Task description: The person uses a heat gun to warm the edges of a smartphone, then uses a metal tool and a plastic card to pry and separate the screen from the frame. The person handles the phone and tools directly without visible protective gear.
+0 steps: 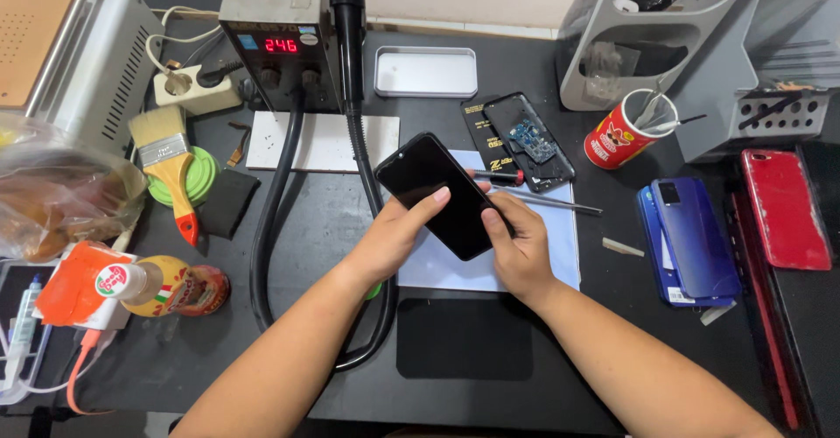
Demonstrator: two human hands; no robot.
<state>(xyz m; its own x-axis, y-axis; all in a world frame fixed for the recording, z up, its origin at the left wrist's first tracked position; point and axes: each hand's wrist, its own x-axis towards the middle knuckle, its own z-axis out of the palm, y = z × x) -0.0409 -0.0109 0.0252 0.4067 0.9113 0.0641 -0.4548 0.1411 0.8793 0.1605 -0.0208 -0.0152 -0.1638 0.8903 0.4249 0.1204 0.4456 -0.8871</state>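
A black smartphone [430, 184] with a dark glass face is held tilted above the pale blue work sheet [560, 250]. My left hand [394, 232] grips its lower left side, thumb lying on the glass. My right hand [516, 250] clasps its lower right end, fingers curled round the edge. Just behind the phone lie a red-handled screwdriver [503, 176] and an opened phone body [529, 140] with a blue board showing.
A hot-air station [276, 40] with red digits stands at the back, its black hose [267, 228] looping down the desk. A brush [171, 162], a bottle [166, 287], a red tool cup [623, 132], a metal tin [426, 72], blue phones [691, 237] and a red phone [785, 206] surround it.
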